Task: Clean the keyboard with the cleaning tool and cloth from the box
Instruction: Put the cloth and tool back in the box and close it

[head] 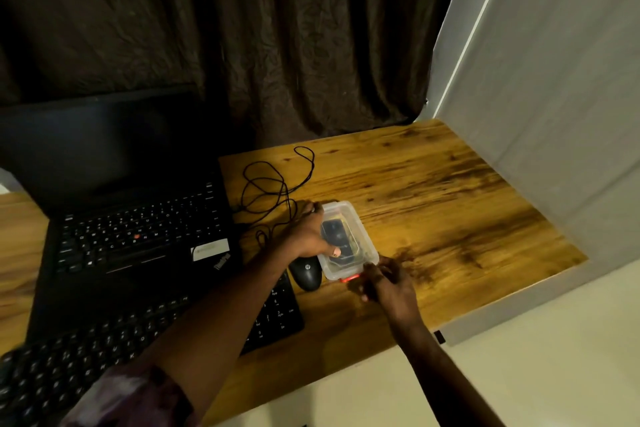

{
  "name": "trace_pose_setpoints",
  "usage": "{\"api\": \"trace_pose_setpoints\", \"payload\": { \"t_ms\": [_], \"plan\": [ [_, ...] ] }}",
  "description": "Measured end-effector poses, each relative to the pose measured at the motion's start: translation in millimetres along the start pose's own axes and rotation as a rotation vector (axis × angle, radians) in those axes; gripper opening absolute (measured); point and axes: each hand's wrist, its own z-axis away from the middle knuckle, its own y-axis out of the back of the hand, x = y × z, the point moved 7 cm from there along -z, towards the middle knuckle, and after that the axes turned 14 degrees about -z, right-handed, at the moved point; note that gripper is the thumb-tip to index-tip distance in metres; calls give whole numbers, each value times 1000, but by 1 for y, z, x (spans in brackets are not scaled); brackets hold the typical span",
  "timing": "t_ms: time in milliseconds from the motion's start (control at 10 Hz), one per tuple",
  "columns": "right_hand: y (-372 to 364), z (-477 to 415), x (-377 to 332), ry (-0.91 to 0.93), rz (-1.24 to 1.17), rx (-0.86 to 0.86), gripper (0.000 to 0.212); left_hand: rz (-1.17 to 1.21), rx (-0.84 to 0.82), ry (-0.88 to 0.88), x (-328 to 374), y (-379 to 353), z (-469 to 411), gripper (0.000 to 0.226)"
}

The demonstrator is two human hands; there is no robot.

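A dark crumpled curtain (242, 28) fills the view from 10 to 1 o'clock, and a pale wall (554, 114) stands at 2 to 3 o'clock. Below them lies a wooden table (450, 201).

An open black laptop (138, 229) sits on the table at 9 o'clock with its screen dark. A separate black keyboard (86, 350) lies just in front of it at 7 to 8 o'clock, partly hidden by the left forearm.

A clear plastic box (367, 239) with its lid on stands near the middle of the table, at 3 o'clock from the laptop. A dark object (334, 232) shows through the lid; what it is cannot be told. A black mouse (306, 270) touches or nearly touches the box at its 8 o'clock. The mouse's thin black cable (266, 184) loops over the table at 11 o'clock from the box.

The left hand (308, 232) holds the box from its 9 o'clock side, thumb on the lid and fingers round the far corner. The right hand (391, 284) is at the box's 6 o'clock end, its fingers curled on the red latch (349, 278) there.
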Motion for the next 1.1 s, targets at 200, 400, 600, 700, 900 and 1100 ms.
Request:
{"api": "trace_pose_setpoints", "payload": {
  "t_ms": [200,400,600,700,900,1100],
  "plan": [
    [8,6,-3,304,367,-148,60,38,-1,25,2,0,2,125],
    [-3,-6,-32,675,1055,-307,59,69,-16,35,3,-2,3,124],
    [-17,-14,-31,637,1002,-527,50,58,-39,40,6,-3,4,123],
    [-15,-19,-35,636,958,-513,50,53,-58,39,4,-6,0,124],
    [-25,-32,-43,516,911,-445,44,37,-98,74,-14,4,-15,114],
    [-34,-38,-44,193,584,-469,44,246,-18,237,-35,26,-53,47]
  ]
}}
